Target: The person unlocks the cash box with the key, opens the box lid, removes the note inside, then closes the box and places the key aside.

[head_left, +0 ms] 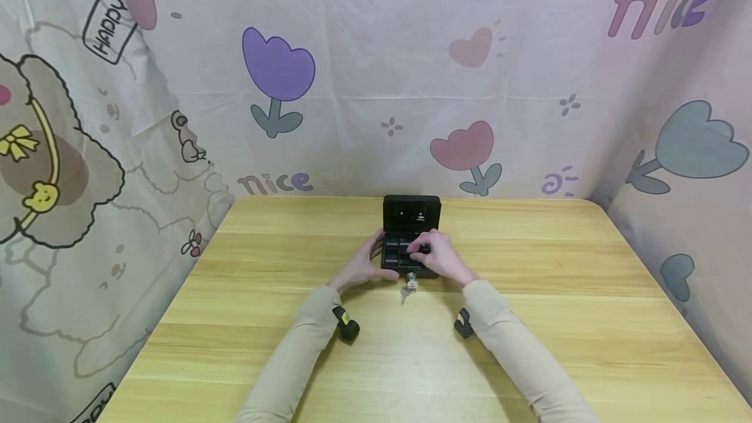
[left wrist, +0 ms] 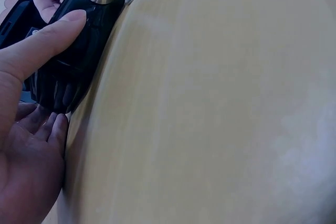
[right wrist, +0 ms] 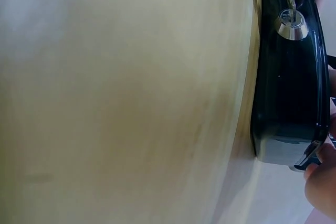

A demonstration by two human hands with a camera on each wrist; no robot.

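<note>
A small black cash box (right wrist: 286, 93) stands on the table with its lid (head_left: 411, 204) raised toward the back, showing a compartment tray (head_left: 391, 254) inside. My left hand (head_left: 363, 265) holds the box at its left end, with the thumb (left wrist: 63, 32) on the front face and the other fingers along the side. Over the right half of the tray, my right hand (head_left: 439, 254) reaches in with bent fingers; I cannot tell whether they pinch anything. A key sits in the silver lock (right wrist: 292, 25) on the front, and a second key (head_left: 404, 294) hangs from its ring.
The wooden table (head_left: 282, 240) extends on both sides of the box and in front of it. Behind stands a printed cloth backdrop (head_left: 364, 70). Black wrist cameras are strapped at the left sleeve (head_left: 294, 338) and right sleeve (head_left: 517, 351).
</note>
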